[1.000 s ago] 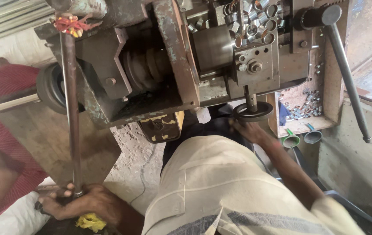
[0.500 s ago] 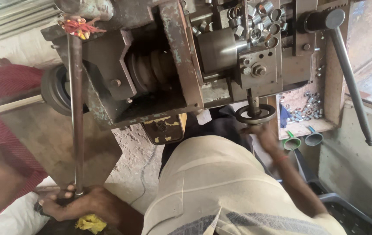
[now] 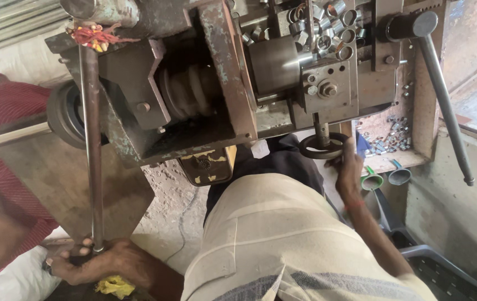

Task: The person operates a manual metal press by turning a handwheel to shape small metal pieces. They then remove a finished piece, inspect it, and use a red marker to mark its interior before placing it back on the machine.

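Observation:
I look down on a small greasy lathe-like machine [image 3: 210, 95]. My left hand [image 3: 96, 262] grips the lower end of a long steel lever rod [image 3: 90, 145] that runs up to the machine's left side, where red thread is tied. My right hand [image 3: 350, 167] holds the rim of a small black handwheel [image 3: 322, 146] under the machine's front. Several short metal rings [image 3: 328, 25] lie heaped on top of the machine. A yellow rag [image 3: 114, 286] lies beside my left wrist.
A second long handle [image 3: 445, 106] with a thick black head slants down at the right. Small metal pieces lie in a wooden tray [image 3: 389, 142]. Two funnel-shaped cups [image 3: 386, 178] sit below it. A red cloth [image 3: 10, 139] lies at the left, a dark crate [image 3: 445, 267] at lower right.
My right hand has gone from under the handwheel to its right rim. My left hand stays on the lever rod. The view has drifted a little right and down.

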